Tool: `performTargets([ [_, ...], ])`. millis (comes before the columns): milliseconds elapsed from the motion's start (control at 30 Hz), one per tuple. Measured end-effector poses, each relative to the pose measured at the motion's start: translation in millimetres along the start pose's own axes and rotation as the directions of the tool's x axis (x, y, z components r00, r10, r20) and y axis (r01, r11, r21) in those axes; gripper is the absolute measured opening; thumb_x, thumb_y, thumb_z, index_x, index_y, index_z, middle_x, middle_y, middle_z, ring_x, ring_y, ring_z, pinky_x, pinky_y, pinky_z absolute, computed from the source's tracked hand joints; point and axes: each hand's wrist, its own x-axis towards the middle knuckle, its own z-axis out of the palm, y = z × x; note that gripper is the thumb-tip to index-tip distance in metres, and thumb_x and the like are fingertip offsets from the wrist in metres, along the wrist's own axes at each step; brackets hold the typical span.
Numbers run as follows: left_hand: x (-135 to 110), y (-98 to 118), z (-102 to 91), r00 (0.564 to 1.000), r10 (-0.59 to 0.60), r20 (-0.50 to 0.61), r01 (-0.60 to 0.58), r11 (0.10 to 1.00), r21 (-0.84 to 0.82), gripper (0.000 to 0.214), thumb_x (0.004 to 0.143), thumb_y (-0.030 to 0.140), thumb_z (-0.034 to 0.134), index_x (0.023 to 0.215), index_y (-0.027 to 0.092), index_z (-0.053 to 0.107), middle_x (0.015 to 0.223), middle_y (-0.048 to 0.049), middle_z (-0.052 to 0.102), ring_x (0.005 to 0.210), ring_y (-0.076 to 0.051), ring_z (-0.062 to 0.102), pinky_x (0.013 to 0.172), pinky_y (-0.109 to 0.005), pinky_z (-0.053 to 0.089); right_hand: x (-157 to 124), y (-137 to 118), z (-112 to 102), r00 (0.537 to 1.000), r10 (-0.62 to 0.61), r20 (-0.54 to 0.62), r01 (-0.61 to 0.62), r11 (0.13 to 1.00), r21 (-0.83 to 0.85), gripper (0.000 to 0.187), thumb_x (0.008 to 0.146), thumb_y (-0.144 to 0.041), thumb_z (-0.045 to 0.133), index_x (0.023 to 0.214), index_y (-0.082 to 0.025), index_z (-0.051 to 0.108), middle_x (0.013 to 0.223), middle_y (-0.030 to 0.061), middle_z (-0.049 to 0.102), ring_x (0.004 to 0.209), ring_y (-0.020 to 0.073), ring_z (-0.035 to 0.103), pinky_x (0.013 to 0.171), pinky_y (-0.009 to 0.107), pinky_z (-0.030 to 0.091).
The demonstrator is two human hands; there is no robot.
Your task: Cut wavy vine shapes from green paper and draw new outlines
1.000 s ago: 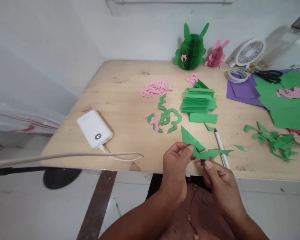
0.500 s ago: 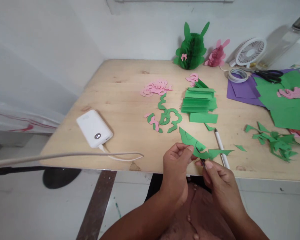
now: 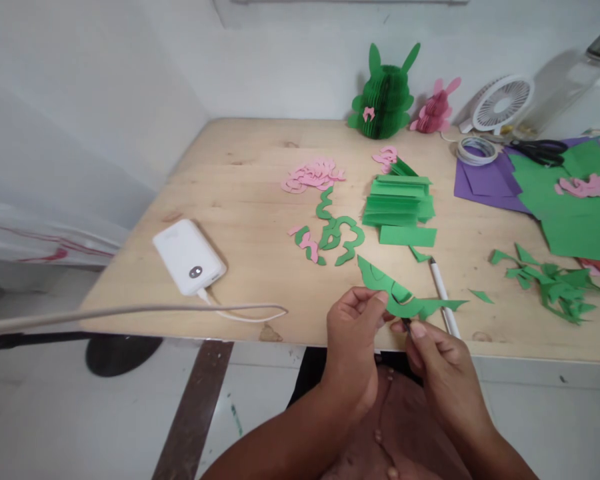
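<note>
My left hand [image 3: 357, 333] pinches a green paper piece [image 3: 377, 277] between thumb and fingers, above the front edge of the table. Curved pencil-like lines are drawn on the paper, and a partly cut strip trails off to the right. My right hand [image 3: 437, 357] is closed around dark scissors [image 3: 407, 323], mostly covered by the fingers and the paper. The blades meet the paper close to my left thumb. Just beyond the paper lie wavy green cutouts [image 3: 350, 230] and a pink and green cutout [image 3: 307, 243]. A white pen [image 3: 443, 293] rests beside the strip.
Folded green strips [image 3: 405, 207] and a pink cutout pile [image 3: 315, 175] lie mid-table. Green scraps [image 3: 555, 283], green sheets [image 3: 580, 220], black-handled scissors [image 3: 540, 152] and tape rolls [image 3: 476, 151] are at right. A power bank [image 3: 187, 257] with its cable sits left. Paper rabbits [image 3: 383, 100] stand behind.
The scissors' blades have shifted slightly at the paper, and less of the blade shows. The cut strip has moved a little closer against the paper. Both hands stay nearly in place.
</note>
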Motion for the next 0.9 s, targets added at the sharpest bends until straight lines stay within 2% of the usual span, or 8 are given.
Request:
performTargets([
  [100,1.2,-1.2,-1.2,1.000,0.000,0.004,0.000,1.000,0.010,0.018,0.065,0.018,0.071,0.066,0.016,0.054,0.057,0.0016,0.061,0.052,-0.010,0.056,0.058,-0.024,0.045,-0.8,0.2,-0.1,1.000,0.004,0.000,-0.004,1.000,0.001,0.040,0.084,-0.050,0.057,0.059,-0.019,0.050,0.050,-0.0054,0.032,0.048,0.0101,0.028,0.046,0.024,0.023],
  [233,1.2,-2.2,-1.9,1.000,0.004,-0.002,-0.004,1.000,0.025,0.018,0.066,0.021,0.071,0.067,0.016,0.054,0.056,0.0016,0.060,0.053,-0.011,0.055,0.059,-0.025,0.045,-1.7,-2.0,0.8,1.000,-0.002,-0.013,0.003,1.000,0.014,0.042,0.084,-0.050,0.057,0.057,-0.018,0.050,0.050,-0.0052,0.032,0.048,0.0097,0.028,0.045,0.024,0.023],
  [400,-1.3,-1.7,-0.2,1.000,0.000,-0.004,0.000,1.000,0.009,0.018,0.067,0.021,0.071,0.069,0.016,0.053,0.060,-0.0005,0.063,0.054,-0.011,0.056,0.058,-0.024,0.044,-1.8,-4.4,0.8,1.000,-0.002,-0.011,0.002,1.000,0.001,0.040,0.084,-0.052,0.056,0.067,-0.016,0.060,0.050,-0.0056,0.031,0.048,0.0096,0.027,0.045,0.024,0.022],
  [633,-1.3,-2.0,1.0,1.000,0.010,-0.003,-0.009,1.000,0.019,0.017,0.069,0.021,0.069,0.069,0.015,0.053,0.059,0.0003,0.061,0.053,-0.010,0.054,0.057,-0.024,0.041,-1.0,-2.4,0.4,1.000,0.011,-0.015,-0.011,1.000,-0.021,0.042,0.083,-0.054,0.056,0.075,-0.015,0.065,0.051,-0.0058,0.030,0.048,0.0099,0.026,0.045,0.024,0.022],
  [767,-2.8,-1.6,2.0,1.000,-0.010,0.006,0.010,1.000,-0.016,0.017,0.070,0.020,0.069,0.071,0.016,0.053,0.057,0.0009,0.060,0.052,-0.010,0.055,0.056,-0.023,0.042,-0.8,-3.2,0.4,1.000,0.020,-0.023,-0.020,1.000,-0.020,0.040,0.083,-0.055,0.057,0.074,-0.016,0.062,0.051,-0.0058,0.030,0.049,0.0102,0.027,0.045,0.024,0.022],
  [900,-3.0,-1.6,2.0,1.000,-0.011,-0.002,0.011,1.000,-0.021,0.018,0.068,0.020,0.071,0.070,0.015,0.053,0.059,0.0007,0.060,0.052,-0.010,0.055,0.054,-0.022,0.042,-0.6,-6.6,1.0,1.000,0.012,-0.010,-0.012,1.000,-0.019,0.047,0.082,-0.057,0.056,0.055,-0.019,0.046,0.050,-0.0051,0.030,0.049,0.0098,0.027,0.046,0.024,0.024],
])
